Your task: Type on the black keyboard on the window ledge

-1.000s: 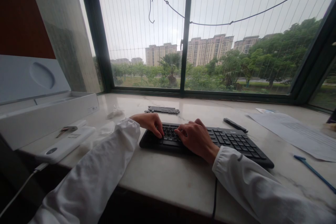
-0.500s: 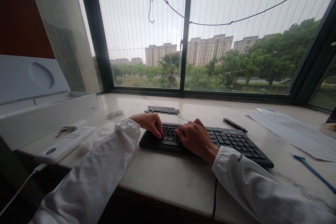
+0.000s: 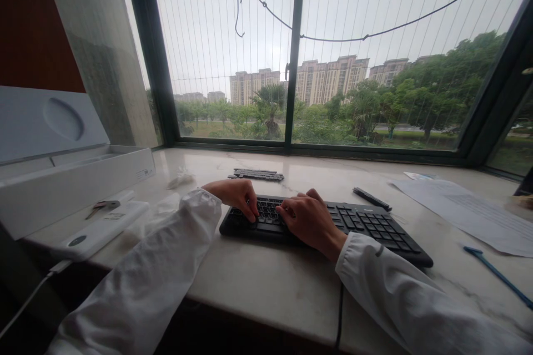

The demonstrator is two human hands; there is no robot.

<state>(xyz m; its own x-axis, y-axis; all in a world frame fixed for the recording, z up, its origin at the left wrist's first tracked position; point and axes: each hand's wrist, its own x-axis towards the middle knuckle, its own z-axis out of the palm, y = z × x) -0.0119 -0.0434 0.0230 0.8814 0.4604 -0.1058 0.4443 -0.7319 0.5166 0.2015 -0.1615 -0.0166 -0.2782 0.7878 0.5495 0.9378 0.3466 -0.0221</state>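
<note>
A black keyboard (image 3: 385, 233) lies on the pale stone-look counter, its cable running off the front edge. Many keycaps are off its letter area, where bare switch sockets show. My left hand (image 3: 237, 197) is closed over the left part of these sockets, thumb and index fingertip pressed together and pointing down. Closed in a pinch as well, my right hand (image 3: 312, 219) rests across the middle of the keyboard, thumb and forefinger at the sockets. What either hand pinches is too small or hidden to see. Behind the keyboard, loose dark keycaps (image 3: 258, 175) lie in rows.
A dark narrow strip (image 3: 372, 198) lies behind the keyboard's right end. Printed paper (image 3: 466, 213) and a blue stick-like tool (image 3: 495, 274) are at right. On the left are an open white box (image 3: 83, 177), a white power bank (image 3: 106, 230) with a cable, keys (image 3: 102, 208) and crumpled plastic.
The left fingers have shifted very slightly at the sockets. The right hand stays in nearly the same place, and the whole view has moved only a little.
</note>
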